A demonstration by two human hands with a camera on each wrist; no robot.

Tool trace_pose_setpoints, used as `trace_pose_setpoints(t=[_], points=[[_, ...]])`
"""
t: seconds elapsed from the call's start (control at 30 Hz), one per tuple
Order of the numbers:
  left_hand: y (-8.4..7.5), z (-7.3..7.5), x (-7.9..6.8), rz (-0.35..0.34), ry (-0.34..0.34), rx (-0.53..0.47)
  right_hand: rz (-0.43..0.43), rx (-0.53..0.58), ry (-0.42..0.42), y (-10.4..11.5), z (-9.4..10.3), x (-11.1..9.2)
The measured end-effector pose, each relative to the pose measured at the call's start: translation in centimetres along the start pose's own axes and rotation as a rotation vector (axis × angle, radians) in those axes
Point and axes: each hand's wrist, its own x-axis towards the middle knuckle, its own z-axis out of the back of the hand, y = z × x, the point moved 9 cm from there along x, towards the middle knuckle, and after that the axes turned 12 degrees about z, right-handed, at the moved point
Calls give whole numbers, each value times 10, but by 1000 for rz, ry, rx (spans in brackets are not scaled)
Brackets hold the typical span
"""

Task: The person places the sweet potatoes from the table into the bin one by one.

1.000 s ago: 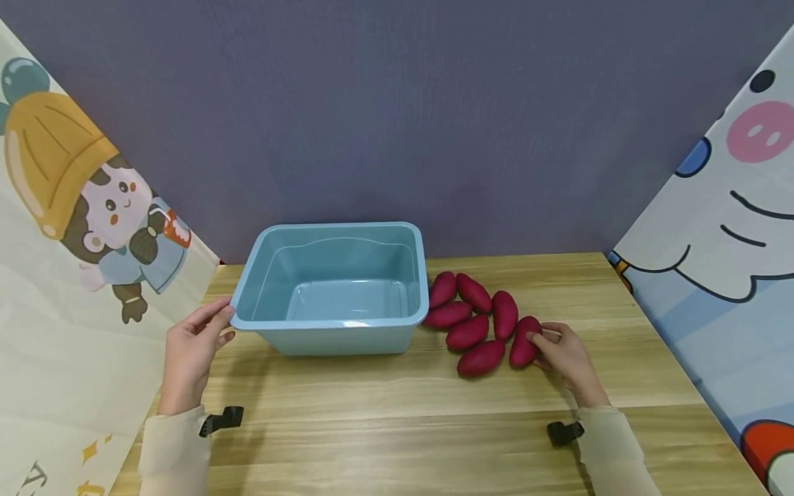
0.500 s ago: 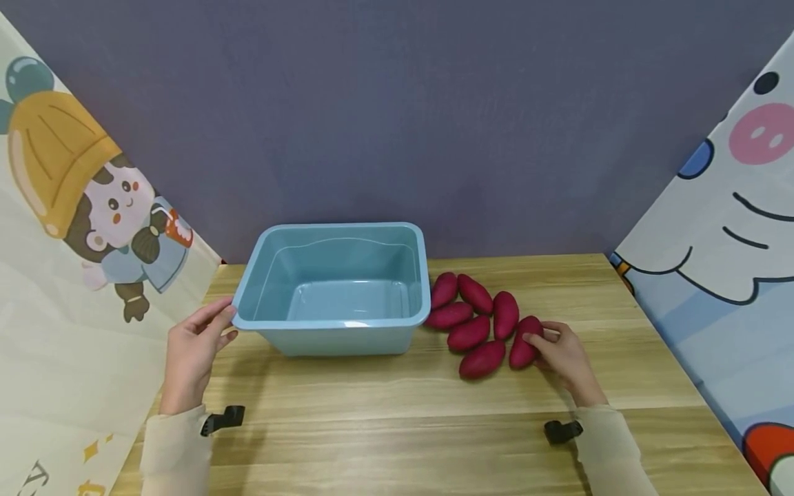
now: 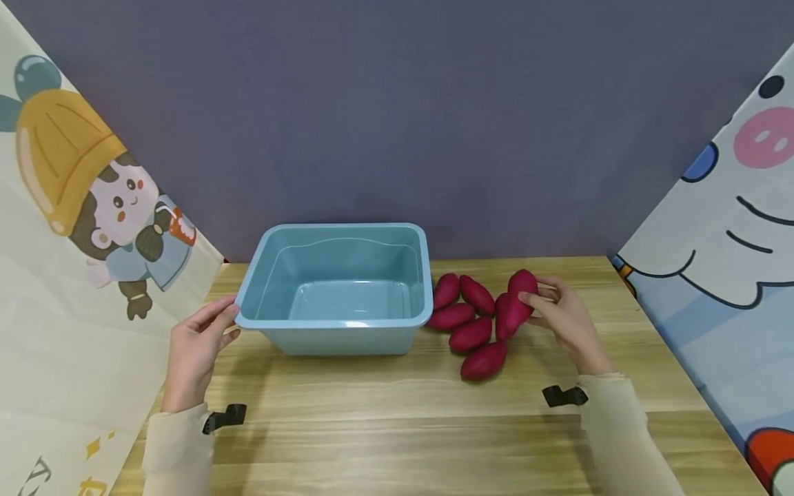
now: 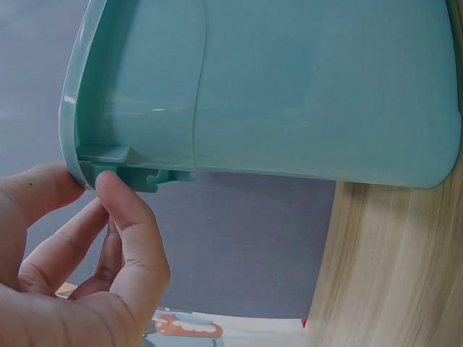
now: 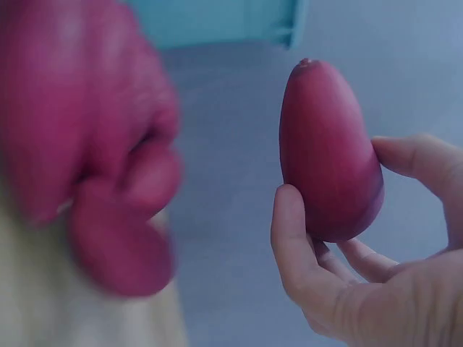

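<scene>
Between the thumb and fingers of my right hand (image 3: 567, 318) is a sweet potato (image 3: 522, 296) with dark red skin, raised above the table. In the right wrist view the same sweet potato (image 5: 329, 155) stands nearly upright in the grip. Several more sweet potatoes (image 3: 484, 361) lie in a loose group just left of it, one partly hidden behind the held one. My left hand (image 3: 197, 348) pinches the front left corner of a light blue plastic tub (image 3: 347, 339). Thumb and finger meet at its rim (image 4: 70, 108) in the left wrist view. Nothing lies inside the tub.
The wood-grain table (image 3: 384, 427) carries the tub at centre left, right beside the sweet potatoes. A dark grey-blue wall (image 3: 397, 124) stands behind. Cartoon-printed panels (image 3: 62, 289) flank the table on both sides.
My right hand has lifted the rightmost sweet potato off the table and carried it up and slightly left, over a neighbouring one. My left hand keeps its pinch on the tub's rim.
</scene>
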Motion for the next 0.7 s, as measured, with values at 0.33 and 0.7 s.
trace_pose_setpoints(t=[0.33,0.7], points=[[0,0,1,-5,9,-18,83,-29,69,79,-47,52],[-3,-3,-2,-28,20,-12,170,-116,179,138,-131,102]])
